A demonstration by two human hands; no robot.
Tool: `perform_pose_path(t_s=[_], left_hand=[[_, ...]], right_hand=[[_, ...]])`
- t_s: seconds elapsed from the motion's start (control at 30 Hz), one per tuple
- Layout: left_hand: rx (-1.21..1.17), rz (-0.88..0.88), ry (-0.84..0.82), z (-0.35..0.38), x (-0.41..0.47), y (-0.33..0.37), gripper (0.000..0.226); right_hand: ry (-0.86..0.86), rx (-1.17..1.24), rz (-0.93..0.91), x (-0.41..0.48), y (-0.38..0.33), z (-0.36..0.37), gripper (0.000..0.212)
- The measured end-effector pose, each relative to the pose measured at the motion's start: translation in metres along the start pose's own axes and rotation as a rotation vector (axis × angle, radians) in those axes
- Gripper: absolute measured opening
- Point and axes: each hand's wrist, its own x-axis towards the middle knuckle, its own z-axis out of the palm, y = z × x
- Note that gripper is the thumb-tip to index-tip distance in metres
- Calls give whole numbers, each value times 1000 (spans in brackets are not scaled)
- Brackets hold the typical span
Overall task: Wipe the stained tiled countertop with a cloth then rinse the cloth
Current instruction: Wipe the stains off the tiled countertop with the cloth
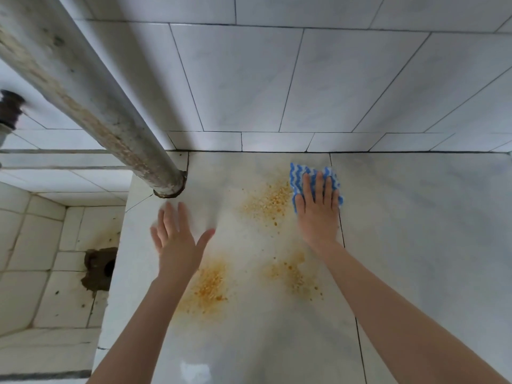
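A white tiled countertop (415, 217) carries three orange-yellow crumbly stains: one at the back (267, 202), one front left (207, 286), one front right (293, 275). A blue-and-white wavy-striped cloth (300, 173) lies flat just right of the back stain. My right hand (318, 209) presses flat on the cloth, fingers spread and pointing toward the wall. My left hand (177, 236) is blurred, fingers apart, holding nothing, above the counter's left part near the front left stain.
A thick, stained grey pipe (91, 103) runs diagonally down into the counter's back left corner. Left of the counter lies a lower tiled sink basin (41, 259) with a dark drain hole (102, 268). A tiled wall (304, 79) rises behind.
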Motion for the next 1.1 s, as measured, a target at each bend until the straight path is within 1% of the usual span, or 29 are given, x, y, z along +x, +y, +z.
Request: perform_pose_path(t_s=[0.07,0.13,0.2,0.27,0.33,0.4,0.5,0.57,0.67,0.73,0.8,0.93,1.0,1.03,1.1], left_hand=[[10,1,-3,1,0,-1,89],[15,2,0,2,-1,0,88],[21,-8,-10,2,-1,0,87],[30,-13,-16,2,-1,1,87],[32,-13,-17,1,-1,1,87],[37,-14,-25,1,-1,1,87],[30,-16,-29,0,-1,1,87],[36,-15,-26,1,-1,0,88],[37,-15,-18,3,-1,-1,89],[35,-11,-17,3,-1,-2,89],[29,-6,-11,3,-2,-2,89],[16,-2,2,0,-3,-2,87],[7,-3,14,1,-2,-2,89],[10,-3,19,2,-2,-2,91],[18,4,30,2,-2,-3,94]], right_hand=[[0,-6,-91,-3,-26,3,62],[46,-3,-194,-16,-54,9,58],[35,36,-290,-30,-69,11,55],[-15,38,-388,-36,-65,9,55],[-4,15,-463,-31,-48,8,55],[-34,-66,-421,-17,-21,6,58],[-71,-98,-204,17,27,-1,68],[-33,-78,-90,33,42,-5,70],[12,-35,52,42,15,-11,55],[17,24,62,44,-19,-10,53],[17,33,-45,42,-55,-3,54],[-11,42,-342,16,-117,16,51],[0,54,-471,3,-124,17,54],[-4,56,-525,0,-119,16,56],[-41,38,-606,-3,-94,14,52]])
